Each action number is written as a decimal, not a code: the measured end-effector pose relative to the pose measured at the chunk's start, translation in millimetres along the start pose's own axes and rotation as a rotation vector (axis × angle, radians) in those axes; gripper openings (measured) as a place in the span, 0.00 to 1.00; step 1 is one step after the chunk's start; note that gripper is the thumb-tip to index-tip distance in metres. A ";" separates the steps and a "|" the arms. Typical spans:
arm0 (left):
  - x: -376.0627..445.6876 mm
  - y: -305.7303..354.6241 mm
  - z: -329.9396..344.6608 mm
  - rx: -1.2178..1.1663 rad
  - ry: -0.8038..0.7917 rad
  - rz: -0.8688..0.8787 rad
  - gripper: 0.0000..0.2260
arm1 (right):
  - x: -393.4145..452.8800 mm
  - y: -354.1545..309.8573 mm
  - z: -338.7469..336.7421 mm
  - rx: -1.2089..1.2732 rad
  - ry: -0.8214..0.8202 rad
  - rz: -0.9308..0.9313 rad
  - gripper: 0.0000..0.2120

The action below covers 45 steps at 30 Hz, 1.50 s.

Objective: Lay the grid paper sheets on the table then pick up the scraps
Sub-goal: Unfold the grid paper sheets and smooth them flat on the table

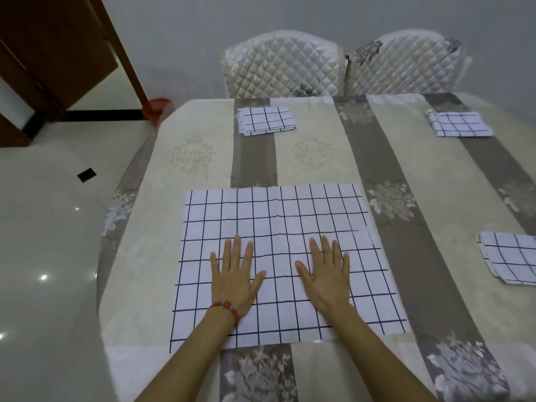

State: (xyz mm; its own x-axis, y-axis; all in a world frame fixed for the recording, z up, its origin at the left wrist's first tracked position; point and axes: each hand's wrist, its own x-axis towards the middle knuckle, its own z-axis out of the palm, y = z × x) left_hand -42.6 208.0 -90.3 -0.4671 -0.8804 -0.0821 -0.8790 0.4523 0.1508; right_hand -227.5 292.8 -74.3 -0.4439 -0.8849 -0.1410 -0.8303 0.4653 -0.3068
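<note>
Pressing left hand (pixel 235 281) and right hand (pixel 326 278), fingers straight and flat, onto the unfolded grid sheet (pixel 278 221), risking wrinkling it if palms slide unevenly.

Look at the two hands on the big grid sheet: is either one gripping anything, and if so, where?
Nothing is held. The left hand and right hand lie flat, fingers straight, pressing the middle of the unfolded grid sheet.

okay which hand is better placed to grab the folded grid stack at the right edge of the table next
The right hand. It lies flat on the spread grid sheet, on the side nearer the folded stack at the right edge. The left hand would probably have to cross over it.
</note>
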 end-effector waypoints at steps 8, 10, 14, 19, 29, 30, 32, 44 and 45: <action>-15.2 24.2 22.3 0.047 -0.010 0.012 0.29 | 68.9 -37.9 2.0 -0.106 -0.194 -0.622 0.37; -13.3 23.4 22.6 0.052 0.024 0.018 0.28 | 89.5 -19.8 0.8 -0.078 -0.131 -0.487 0.36; -13.5 22.7 24.9 0.044 0.031 0.036 0.29 | 116.0 29.6 -18.0 0.021 0.061 0.128 0.26; -11.8 18.2 14.9 -0.134 0.080 -0.001 0.29 | 83.3 66.0 -42.5 0.152 0.248 0.311 0.21; 9.6 -60.5 -49.6 -0.382 0.185 -0.765 0.14 | 42.4 77.1 -54.9 0.144 0.218 0.584 0.20; 9.9 -60.5 -50.9 -0.401 0.166 -0.791 0.14 | 42.5 75.9 -53.5 0.167 0.211 0.613 0.20; 9.8 -57.3 -52.8 -0.462 0.140 -0.838 0.15 | 42.2 74.5 -50.9 0.205 0.198 0.673 0.21; 0.0 -70.4 -58.1 -0.759 0.156 -0.865 0.08 | 25.9 82.8 -49.6 0.236 0.268 0.608 0.15; -2.4 -71.1 -57.8 -0.767 0.164 -0.852 0.08 | 22.7 83.3 -50.6 0.235 0.277 0.598 0.15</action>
State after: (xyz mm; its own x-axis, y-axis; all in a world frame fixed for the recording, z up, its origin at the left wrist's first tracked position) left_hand 26.5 169.8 -43.9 0.3158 -0.8916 -0.3247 -0.5876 -0.4524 0.6709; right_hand -323.9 312.4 -55.4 -0.8974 -0.4263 -0.1136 -0.3356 0.8268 -0.4515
